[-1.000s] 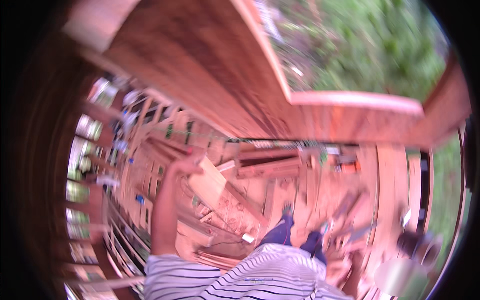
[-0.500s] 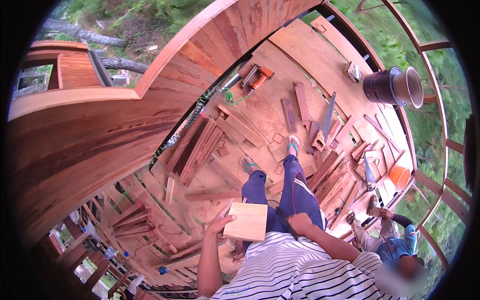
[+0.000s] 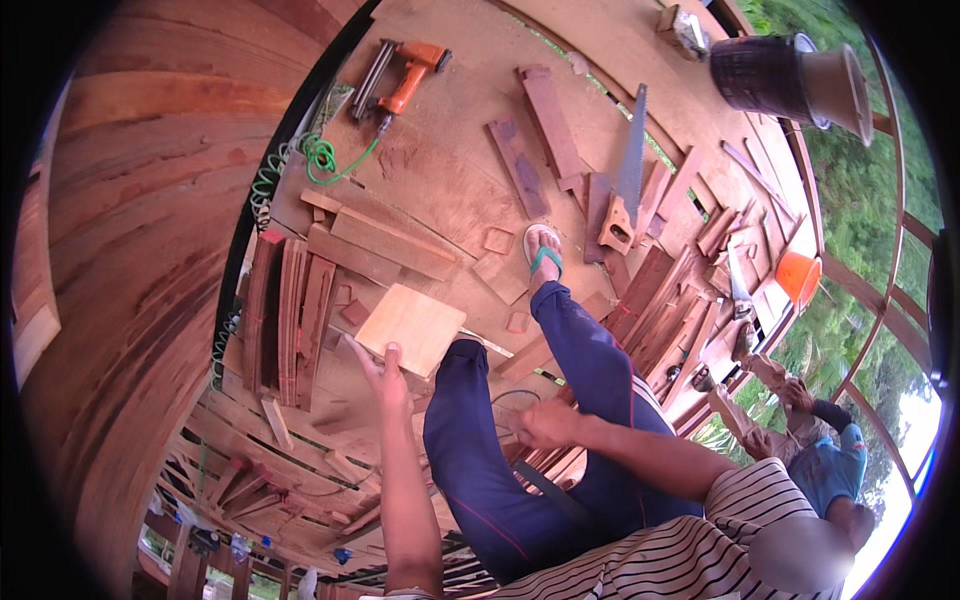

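We're up on a wooden deck (image 3: 450, 190) made of reddish-brown planks, and it's pretty much covered in offcuts. On our left a big curved wall of the same reddish boards (image 3: 130, 250) fills that whole side. Round the far edge runs a wooden railing (image 3: 900, 230), with green trees past it.

A stack of long boards (image 3: 285, 310) lies on the deck beside the wall, and more loose planks (image 3: 535, 140) are scattered further out. A dark woven basket with a pale bucket in it (image 3: 775, 75) sits at the far end of the deck. An orange nail gun (image 3: 405, 75) lies near the wall with a green coiled hose (image 3: 318, 158) trailing off it. A handsaw (image 3: 625, 175) lies among the offcuts, just beyond our foot in a green-strapped flip-flop (image 3: 543, 255). A small orange bucket (image 3: 800, 278) sits by the railing on the right. Another person in a blue shirt (image 3: 825, 470) is crouched over there too, with boards near them.

Our left hand (image 3: 385, 375) has a pale square wood panel (image 3: 412, 328) pinched by its near edge, thumb on top, fingers mostly hidden underneath, and holds it out over the deck above the board stack and our left knee. Our right hand (image 3: 540, 425) looks loosely curled in front of our right thigh, and we can't tell if anything's in it.
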Demonstrator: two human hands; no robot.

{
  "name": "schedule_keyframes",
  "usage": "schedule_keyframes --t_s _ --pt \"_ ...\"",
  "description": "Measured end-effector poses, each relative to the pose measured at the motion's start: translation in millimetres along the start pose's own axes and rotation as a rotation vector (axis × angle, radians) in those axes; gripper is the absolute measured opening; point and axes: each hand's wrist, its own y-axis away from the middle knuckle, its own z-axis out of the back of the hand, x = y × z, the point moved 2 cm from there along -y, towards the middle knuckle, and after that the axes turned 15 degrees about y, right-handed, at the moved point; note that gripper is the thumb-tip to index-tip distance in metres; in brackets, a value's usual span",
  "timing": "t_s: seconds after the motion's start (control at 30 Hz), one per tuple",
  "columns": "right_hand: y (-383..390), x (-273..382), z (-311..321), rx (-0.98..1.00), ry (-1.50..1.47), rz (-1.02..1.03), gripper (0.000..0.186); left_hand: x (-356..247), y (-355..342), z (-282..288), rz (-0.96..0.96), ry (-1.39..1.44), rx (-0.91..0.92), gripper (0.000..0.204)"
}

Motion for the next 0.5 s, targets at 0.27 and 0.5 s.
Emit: schedule_keyframes --t_s 0.27,0.5 --pt "-265.5 -114.5 66.3 -0.284 0.427 -0.182 0.063 4.9 2.1 -4.6 -0.109 0.145 -0.244 0.087" --pt "-376.9 -118.6 73.3 -0.650 0.828 -0.172 0.108 -21.2 -1.7 46.3 -0.366 -0.479 -0.071 0.076"
